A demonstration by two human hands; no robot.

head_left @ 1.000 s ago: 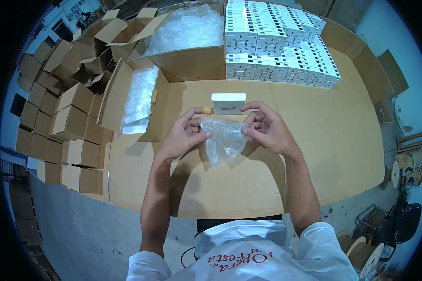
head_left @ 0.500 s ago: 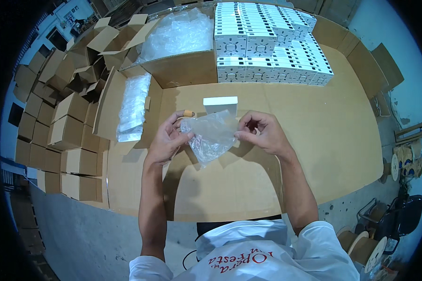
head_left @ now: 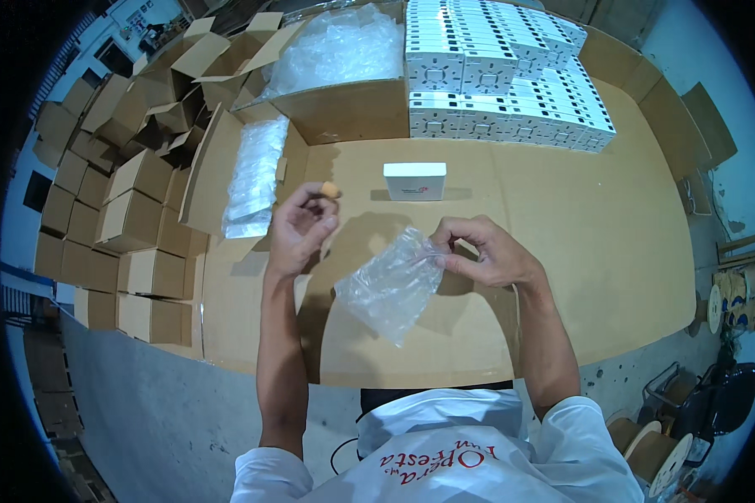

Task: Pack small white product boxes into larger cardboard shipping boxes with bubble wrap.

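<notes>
Far left we see folded brown cartons (head_left: 134, 180) stacked in rows beside the tabletop (head_left: 596, 251), which is covered in brown cardboard. Next comes an open flat carton (head_left: 214, 172) with a bundle of clear bags (head_left: 256, 176) lying in it.

Our left hand (head_left: 300, 228) hovers above the tabletop, fingers loosely curled, holding nothing; one fingertip wears an orange-tan cover (head_left: 330, 189). It is apart from the bag, just to its left.

Centre: a clear plastic bag (head_left: 392, 285) hangs down and leftward from our right hand, crumpled, its lower end over the tabletop near the front edge. We cannot tell whether that end touches the surface.

Behind it a small white box (head_left: 414, 180) sits alone on the tabletop. Further back an open carton (head_left: 344, 109) holds more clear plastic (head_left: 340, 46).

Our right hand (head_left: 482, 251) pinches the bag's upper corner between thumb and fingers, closed on it.

Back right, white boxes (head_left: 503, 75) stand stacked in tight rows. Far right, wooden spools (head_left: 734, 293) sit on the floor.
</notes>
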